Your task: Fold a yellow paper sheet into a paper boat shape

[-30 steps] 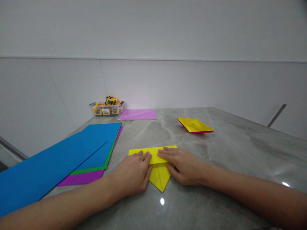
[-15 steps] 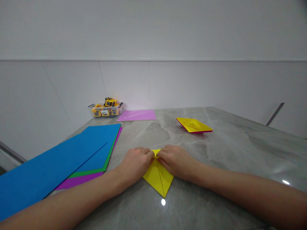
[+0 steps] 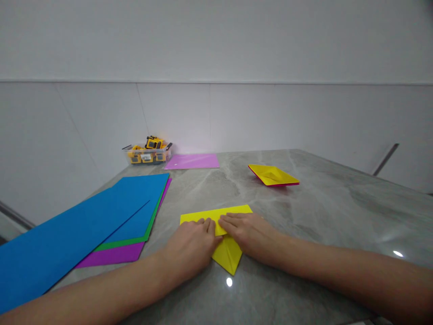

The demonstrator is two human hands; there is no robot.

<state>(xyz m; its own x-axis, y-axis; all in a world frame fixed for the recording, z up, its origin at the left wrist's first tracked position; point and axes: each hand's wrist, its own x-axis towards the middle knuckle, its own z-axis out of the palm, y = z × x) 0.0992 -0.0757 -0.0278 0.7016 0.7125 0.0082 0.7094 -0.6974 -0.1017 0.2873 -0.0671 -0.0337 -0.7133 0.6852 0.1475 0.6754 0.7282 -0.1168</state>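
A folded yellow paper (image 3: 226,255) lies on the grey marble table (image 3: 321,216) in front of me, a flat strip along its far edge and a point toward me. My left hand (image 3: 191,246) rests flat on its left part, fingers stretched out. My right hand (image 3: 248,232) presses flat on its right part, fingers extended to the left. The fingertips of both hands meet near the middle of the strip. Neither hand holds anything.
A stack of blue, green and purple sheets (image 3: 101,221) lies to the left. A pink sheet (image 3: 192,161) and a clear box of yellow toy vehicles (image 3: 148,153) sit by the wall. A folded yellow paper boat (image 3: 272,175) stands at the back right.
Half a second ago both hands pinched the paper's top together, hiding the strip. Now the hands lie flat and the yellow strip shows again along the far edge.
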